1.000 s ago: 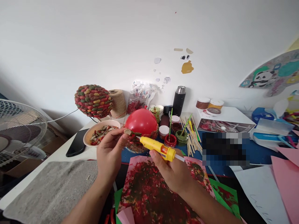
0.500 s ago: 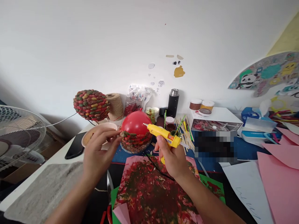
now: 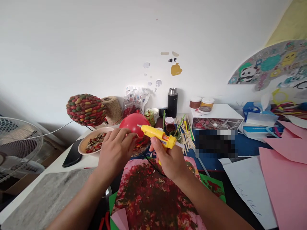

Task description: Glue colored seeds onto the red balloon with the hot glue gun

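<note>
The right hand is clamped around the grip of a yellow glue gun, its nozzle pointing left toward the red balloon that stands near the middle of the surface, just behind both hands. The left hand rests with fingers curled against the balloon's lower front, where a band of coloured shells already clings; whether a loose shell is pinched in the fingertips cannot be told, since the knuckles hide it.

The balloon looks very light and springy — thin skin that would dent under pressure and likely burst at a hot nozzle, so the safer hold seems to be the shell-covered band rather than the bare dome. The glue gun is stiff plastic, best gripped by its handle, well away from the tip.

Left of the balloon sits a bowl of painted shells, with a dark phone beside it and a finished shell ball behind, next to a twine spool. A paint-stained sheet lies below the hands — paint pots and sticks stand to the right.
</note>
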`<move>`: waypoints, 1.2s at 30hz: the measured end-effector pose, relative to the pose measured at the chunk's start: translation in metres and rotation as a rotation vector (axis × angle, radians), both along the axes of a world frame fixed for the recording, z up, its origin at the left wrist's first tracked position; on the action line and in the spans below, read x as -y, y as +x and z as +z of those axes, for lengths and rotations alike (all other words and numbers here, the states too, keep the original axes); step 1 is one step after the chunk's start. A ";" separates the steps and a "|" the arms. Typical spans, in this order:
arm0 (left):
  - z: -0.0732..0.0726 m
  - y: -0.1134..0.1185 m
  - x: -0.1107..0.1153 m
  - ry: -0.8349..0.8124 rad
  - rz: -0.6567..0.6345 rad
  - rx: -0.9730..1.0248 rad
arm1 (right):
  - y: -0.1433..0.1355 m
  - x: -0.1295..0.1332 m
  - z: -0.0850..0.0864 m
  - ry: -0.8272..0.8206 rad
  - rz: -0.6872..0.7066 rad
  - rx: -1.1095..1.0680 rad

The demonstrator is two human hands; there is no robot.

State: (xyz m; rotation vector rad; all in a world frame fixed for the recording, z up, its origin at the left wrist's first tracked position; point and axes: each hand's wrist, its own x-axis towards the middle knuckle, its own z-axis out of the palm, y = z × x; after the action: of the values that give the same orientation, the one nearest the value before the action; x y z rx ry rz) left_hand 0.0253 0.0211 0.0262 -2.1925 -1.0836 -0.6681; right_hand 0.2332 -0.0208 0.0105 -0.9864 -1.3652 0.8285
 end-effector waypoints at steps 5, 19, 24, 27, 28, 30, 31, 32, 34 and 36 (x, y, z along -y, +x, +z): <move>0.001 0.001 0.000 0.021 0.037 -0.048 | -0.001 0.002 0.002 0.030 -0.003 0.053; 0.001 0.003 0.002 0.032 0.104 -0.068 | -0.003 0.000 -0.004 0.110 -0.025 0.149; 0.000 0.004 0.000 0.039 0.106 -0.060 | -0.003 0.000 -0.004 0.150 -0.018 0.192; -0.003 0.004 -0.002 0.009 0.124 -0.021 | -0.003 0.000 -0.005 0.151 -0.015 0.198; -0.003 0.004 -0.002 0.001 0.129 -0.012 | -0.003 0.000 -0.006 0.152 -0.014 0.201; -0.004 0.003 -0.003 -0.010 0.138 -0.003 | -0.003 -0.001 -0.006 0.154 -0.014 0.208; -0.005 0.003 -0.004 -0.012 0.140 -0.003 | -0.003 -0.001 -0.007 0.157 -0.013 0.210; -0.005 0.003 -0.004 -0.014 0.139 -0.002 | -0.002 -0.001 -0.007 0.158 -0.014 0.211; -0.004 0.002 -0.005 -0.019 0.135 0.006 | -0.002 -0.001 -0.007 0.156 -0.016 0.212; -0.004 0.001 -0.006 -0.028 0.132 0.011 | -0.003 -0.001 -0.007 0.158 -0.018 0.217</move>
State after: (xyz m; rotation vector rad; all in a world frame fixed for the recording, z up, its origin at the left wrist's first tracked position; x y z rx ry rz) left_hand 0.0261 0.0269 0.0220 -2.1215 -1.2384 -0.6109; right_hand 0.2305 -0.0197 0.0034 -0.9841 -1.5791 0.6026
